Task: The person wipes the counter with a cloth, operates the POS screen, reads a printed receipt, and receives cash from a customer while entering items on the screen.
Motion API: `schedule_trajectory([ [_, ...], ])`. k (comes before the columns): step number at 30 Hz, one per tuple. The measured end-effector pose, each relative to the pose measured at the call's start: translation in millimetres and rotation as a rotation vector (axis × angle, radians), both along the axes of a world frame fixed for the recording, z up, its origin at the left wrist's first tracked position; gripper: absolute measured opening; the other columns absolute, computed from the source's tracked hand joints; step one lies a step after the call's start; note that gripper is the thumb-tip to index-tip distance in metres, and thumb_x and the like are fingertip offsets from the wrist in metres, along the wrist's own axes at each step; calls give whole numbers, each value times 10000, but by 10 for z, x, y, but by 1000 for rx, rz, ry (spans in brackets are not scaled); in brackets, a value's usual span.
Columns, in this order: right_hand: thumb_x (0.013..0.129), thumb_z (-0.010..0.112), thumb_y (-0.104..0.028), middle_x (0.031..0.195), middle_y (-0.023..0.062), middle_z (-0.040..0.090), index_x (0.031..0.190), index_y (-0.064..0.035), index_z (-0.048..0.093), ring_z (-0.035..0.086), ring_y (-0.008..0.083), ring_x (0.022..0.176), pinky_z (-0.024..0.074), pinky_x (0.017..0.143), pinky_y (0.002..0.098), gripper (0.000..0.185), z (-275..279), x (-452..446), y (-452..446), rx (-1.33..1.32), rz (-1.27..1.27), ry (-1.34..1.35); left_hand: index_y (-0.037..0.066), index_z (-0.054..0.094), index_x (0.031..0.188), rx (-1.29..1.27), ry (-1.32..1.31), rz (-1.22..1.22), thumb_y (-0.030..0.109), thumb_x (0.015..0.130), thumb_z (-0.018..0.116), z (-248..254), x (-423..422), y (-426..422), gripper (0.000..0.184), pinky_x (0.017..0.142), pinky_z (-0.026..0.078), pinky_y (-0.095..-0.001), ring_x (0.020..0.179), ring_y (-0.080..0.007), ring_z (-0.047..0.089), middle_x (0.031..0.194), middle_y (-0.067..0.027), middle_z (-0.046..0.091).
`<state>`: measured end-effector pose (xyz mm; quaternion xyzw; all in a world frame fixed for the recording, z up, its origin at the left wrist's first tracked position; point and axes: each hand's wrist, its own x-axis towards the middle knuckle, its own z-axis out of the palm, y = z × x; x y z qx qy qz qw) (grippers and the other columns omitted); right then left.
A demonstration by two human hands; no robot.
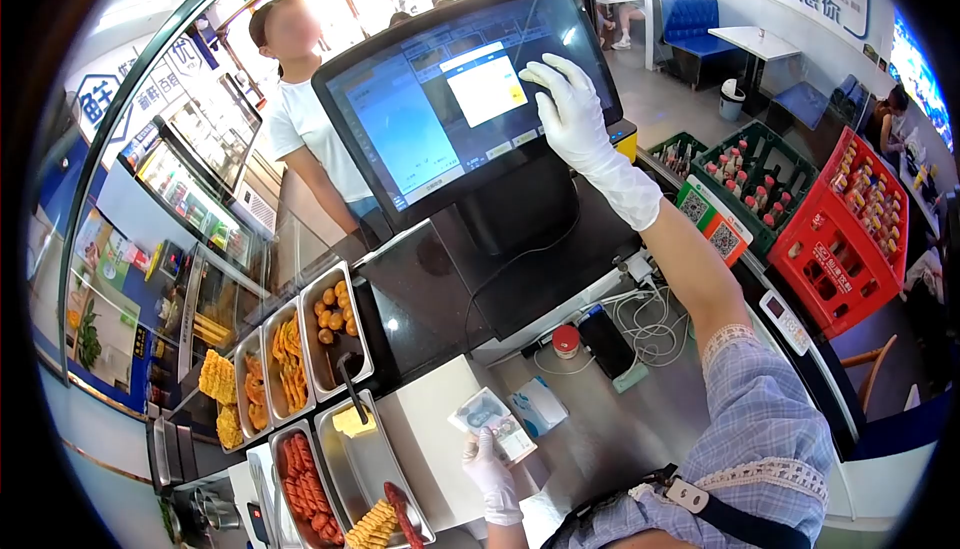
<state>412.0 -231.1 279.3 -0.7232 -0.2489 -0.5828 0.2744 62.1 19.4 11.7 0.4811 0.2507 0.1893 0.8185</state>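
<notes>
My right hand (572, 114), in a white glove, is raised to the touchscreen monitor (470, 89). Its fingers are stretched out at the right part of the screen, near a white pop-up window, and hold nothing. Whether a fingertip touches the glass I cannot tell. Low in the middle, my left hand (490, 479), gloved too, is closed on banknotes (495, 421) above a white surface. A blue-and-white packet (538, 406) lies just right of the notes.
Metal trays hold brown eggs (336, 311), red sausages (308, 489) and fried pieces (290, 364) at left. Cables (650, 324), a red round tin (566, 341) and a black device (606, 341) lie at right. Bottle crates (835, 249) stand beyond. A person (320, 139) stands behind the monitor.
</notes>
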Motion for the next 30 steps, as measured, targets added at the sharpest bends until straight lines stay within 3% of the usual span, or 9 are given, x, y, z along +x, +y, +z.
schedule_trajectory([
  [17, 818, 599, -24, 1123, 125, 592, 1140, -74, 604, 542, 322, 1109, 430, 963, 422, 327, -90, -94, 109, -4, 66, -18, 28, 669, 958, -35, 93, 1, 45, 904, 632, 48, 3, -1, 68, 665, 527, -255, 740, -116, 634, 871, -34, 675],
  [20, 815, 595, 30, 1199, 136, 578, 1185, -78, 607, 550, 325, 1125, 426, 975, 395, 385, -97, -110, 108, -31, 54, 8, 24, 666, 963, -25, 68, -4, 40, 907, 623, 41, 11, -7, 72, 665, 526, -254, 751, -117, 634, 878, -38, 675],
  [30, 826, 598, -34, 1153, 163, 574, 1142, -69, 592, 546, 352, 1088, 439, 950, 430, 318, -52, -78, 149, -13, 57, -7, 18, 669, 973, -14, 38, -7, 27, 916, 604, 74, 11, -17, 87, 694, 531, -257, 772, -124, 637, 885, -46, 678],
])
